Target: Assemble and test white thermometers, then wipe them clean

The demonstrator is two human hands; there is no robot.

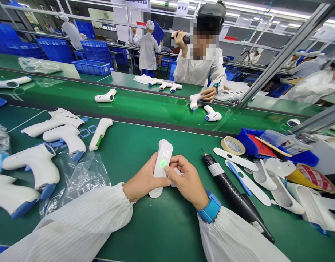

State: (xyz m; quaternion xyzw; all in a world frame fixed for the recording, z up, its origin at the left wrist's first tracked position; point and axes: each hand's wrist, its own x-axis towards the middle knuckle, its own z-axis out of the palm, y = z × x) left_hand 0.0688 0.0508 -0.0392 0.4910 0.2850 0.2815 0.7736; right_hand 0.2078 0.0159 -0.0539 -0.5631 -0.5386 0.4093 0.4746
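My left hand and my right hand both grip one white thermometer over the green table. Its display is lit with digits and a green light glows below them. My right thumb rests beside that green light. Both hands are closed round the body. A black electric screwdriver lies just right of my right hand.
Several white thermometer guns and a plastic bag lie at the left. White shell parts, a tape roll and a blue tray sit at the right. A person works across the green conveyor.
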